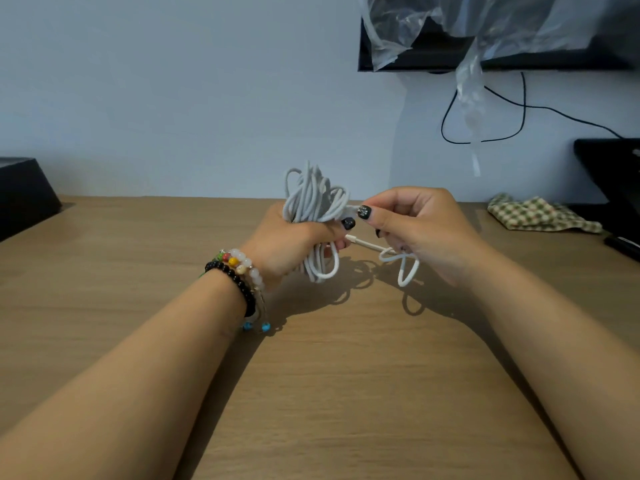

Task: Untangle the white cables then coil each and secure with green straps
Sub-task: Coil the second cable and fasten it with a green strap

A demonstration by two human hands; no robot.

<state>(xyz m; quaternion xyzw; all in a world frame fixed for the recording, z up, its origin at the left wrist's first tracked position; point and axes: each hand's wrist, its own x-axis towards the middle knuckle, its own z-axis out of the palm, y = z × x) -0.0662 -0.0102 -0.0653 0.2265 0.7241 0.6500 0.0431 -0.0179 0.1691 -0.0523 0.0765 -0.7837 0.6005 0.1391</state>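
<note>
A tangled bundle of white cables [313, 199] is held above the wooden table [329, 358]. My left hand [294, 242] grips the bundle around its middle, with loops sticking out above and below the fist. My right hand [419, 230] pinches a white connector end [351, 211] at the bundle's right side between thumb and forefinger. A second cable end with a slim plug [360, 240] juts out below my right fingers, and a small loop [407, 270] hangs under that hand. No green strap is in view.
A dark box [24, 195] sits at the table's far left. A checked cloth [540, 214] lies at the far right beside dark equipment [613, 174]. A wall-mounted screen [485, 46] draped in clear plastic hangs above, with black wires [485, 140] dangling.
</note>
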